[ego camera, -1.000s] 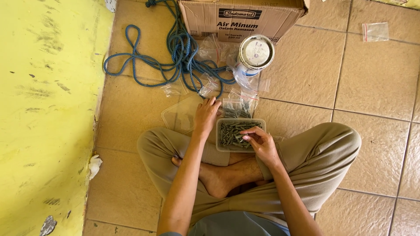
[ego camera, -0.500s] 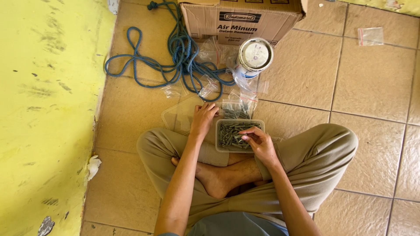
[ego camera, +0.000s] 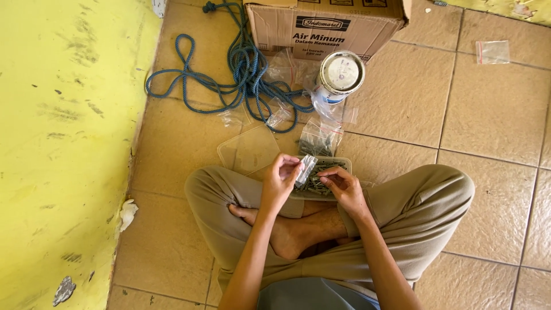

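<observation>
Yellow paint, scuffed and chipped, covered the wall at the left edge, beside tan floor tiles where a person sat cross-legged, seen from above with the face out of frame. A blue rope lay in loose coils near the wall, its far end cut off at the top of the frame. Next to it a clear plastic lid rested flat on the tiles, hard to pick out against the floor. The left hand pinched a small clear plastic bag between thumb and fingertips, holding it just above a clear tray of dark screws that sat against the crossed legs. The right hand hovered over the tray with fingers curled inward; whether it gripped a screw could not be made out. Beyond the tray lay a filled bag of screws, a round tin with a pale lid, and a cardboard box cropped by the top edge. Another small empty bag lay well apart at the far right.
</observation>
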